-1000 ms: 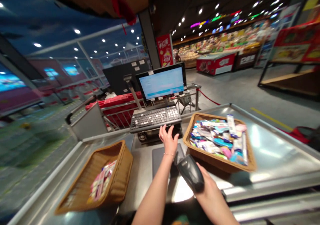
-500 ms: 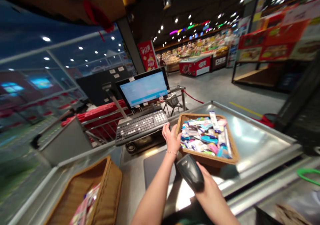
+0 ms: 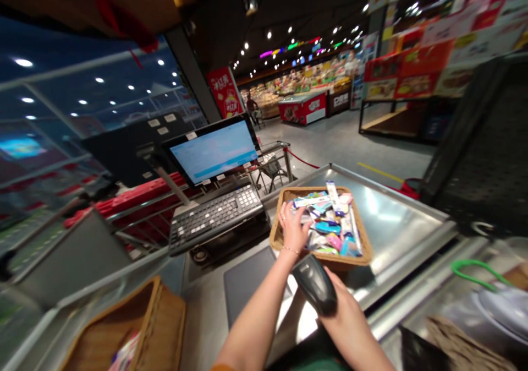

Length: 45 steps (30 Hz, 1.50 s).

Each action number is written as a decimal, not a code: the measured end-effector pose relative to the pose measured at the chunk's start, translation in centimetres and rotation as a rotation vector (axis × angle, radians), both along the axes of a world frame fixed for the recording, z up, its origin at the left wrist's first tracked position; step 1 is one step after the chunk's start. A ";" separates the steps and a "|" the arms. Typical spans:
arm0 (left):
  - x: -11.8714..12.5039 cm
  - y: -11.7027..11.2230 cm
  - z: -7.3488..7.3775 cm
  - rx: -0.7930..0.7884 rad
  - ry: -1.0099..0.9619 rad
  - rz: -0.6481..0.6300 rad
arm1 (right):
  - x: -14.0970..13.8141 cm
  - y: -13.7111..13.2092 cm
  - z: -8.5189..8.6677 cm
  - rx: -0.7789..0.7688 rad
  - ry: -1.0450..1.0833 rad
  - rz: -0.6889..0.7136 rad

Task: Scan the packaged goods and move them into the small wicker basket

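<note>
My left hand (image 3: 293, 228) is over the left side of a wicker basket (image 3: 363, 250), its fingers spread and curved down toward the packets inside. Small colourful packets and boxes fill that basket, among them a blue packet (image 3: 328, 227) and a white and blue box (image 3: 334, 197) lying on top. Whether the fingertips touch a packet I cannot tell. In my right hand (image 3: 346, 307) is a black handheld barcode scanner (image 3: 315, 284), held just in front of the basket. Its head points toward my left wrist.
A second wicker basket (image 3: 165, 327) with a few packets stands at lower left. Behind are a keyboard (image 3: 214, 217) and a lit monitor (image 3: 214, 149). The metal counter (image 3: 396, 206) runs right, with a green loop (image 3: 474, 266) and bags near its edge. A dark flat pad (image 3: 247, 283) lies beneath my left forearm.
My left hand has moved from the basket's left rim to over its contents. My right hand still holds the scanner. The camera view has turned slightly right.
</note>
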<state>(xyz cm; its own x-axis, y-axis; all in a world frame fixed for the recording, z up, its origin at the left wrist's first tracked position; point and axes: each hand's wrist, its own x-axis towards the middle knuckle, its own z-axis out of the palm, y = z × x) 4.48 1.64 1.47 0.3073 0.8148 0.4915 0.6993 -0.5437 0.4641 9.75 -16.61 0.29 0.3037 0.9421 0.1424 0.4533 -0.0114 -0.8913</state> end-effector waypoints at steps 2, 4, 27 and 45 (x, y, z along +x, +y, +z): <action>0.7 -0.1 -0.1 -0.019 0.022 -0.025 | 0.1 0.0 -0.3 0.001 -0.006 -0.010; 1.3 -0.1 -0.3 -0.030 0.044 -0.037 | 0.4 0.1 -0.6 0.003 -0.012 -0.019; 8.2 0.1 -0.9 -0.467 0.624 -0.067 | 1.5 0.1 -0.8 -0.001 0.116 -0.124; 1.6 0.5 0.7 -0.317 0.375 -0.028 | 1.8 0.1 -2.1 0.010 0.088 -0.052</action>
